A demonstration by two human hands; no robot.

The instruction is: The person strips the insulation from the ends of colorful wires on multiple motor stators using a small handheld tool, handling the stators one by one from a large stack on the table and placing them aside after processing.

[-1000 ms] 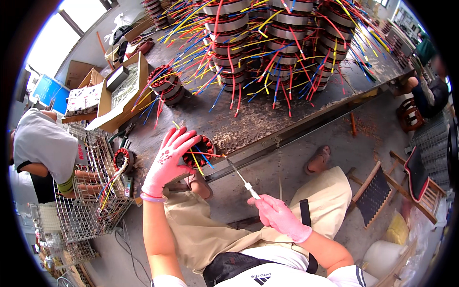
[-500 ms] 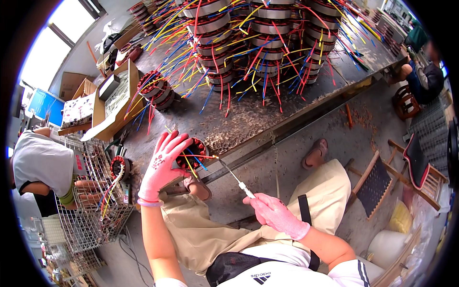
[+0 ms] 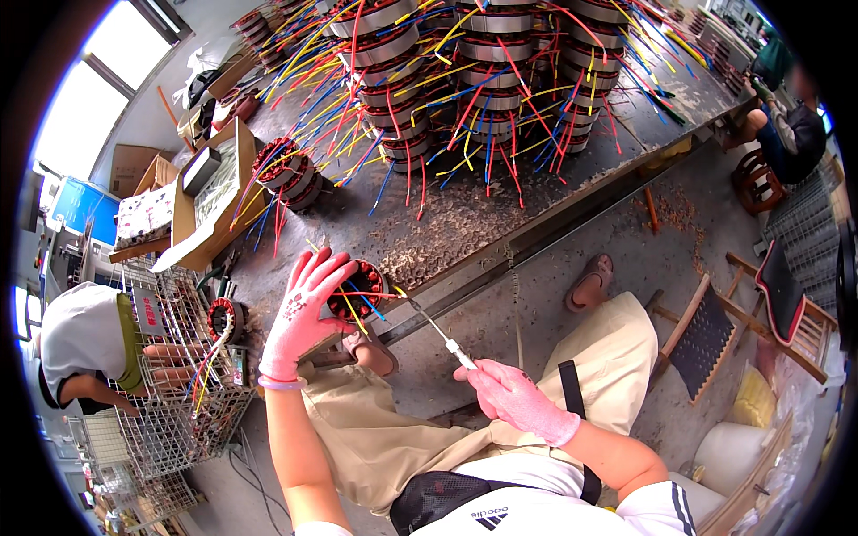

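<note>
My left hand (image 3: 308,304), in a pink coated glove, is closed on the near side of a motor stator (image 3: 365,284) at the table's front edge. The stator has a dark red copper winding, and red, blue and yellow leads stick out of it. My right hand (image 3: 511,396), also gloved in pink, grips a slim tool (image 3: 452,345) with a white handle and a thin metal shaft. Its tip points up and left to the lead ends beside the stator. Whether the tip touches a lead, I cannot tell.
Tall stacks of wired stators (image 3: 483,89) stand at the back of the worn table (image 3: 447,237). A short stator stack (image 3: 290,174) and an open cardboard box (image 3: 213,192) sit at left. A wire cart (image 3: 170,384) and a bent-over person (image 3: 85,344) are beyond; chairs (image 3: 702,344) stand right.
The tool's tip has shifted slightly relative to the lead ends. My hands keep nearly the same place and hold. The person at left has bent lower toward the cart.
</note>
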